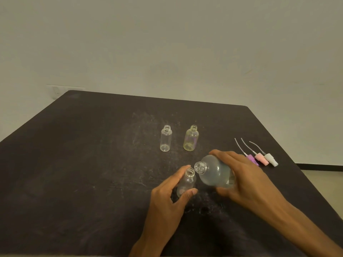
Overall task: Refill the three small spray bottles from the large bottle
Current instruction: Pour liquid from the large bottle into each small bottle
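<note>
My right hand (246, 175) grips the large clear bottle (215, 172), tilted to the left with its open mouth just above and beside the neck of a small clear bottle (187, 182). My left hand (167, 197) holds that small bottle upright on the black table (92, 164), thumb and fingers round its body. Two more small uncapped bottles stand farther back: a clear one (165, 138) on the left and a yellowish one (191, 138) to its right. Liquid fills part of the large bottle.
Three spray heads with thin dip tubes lie at the right behind my right hand: purple (252, 158), pink (261, 158) and white (270, 158). The table's right edge runs close past them. A pale wall stands behind.
</note>
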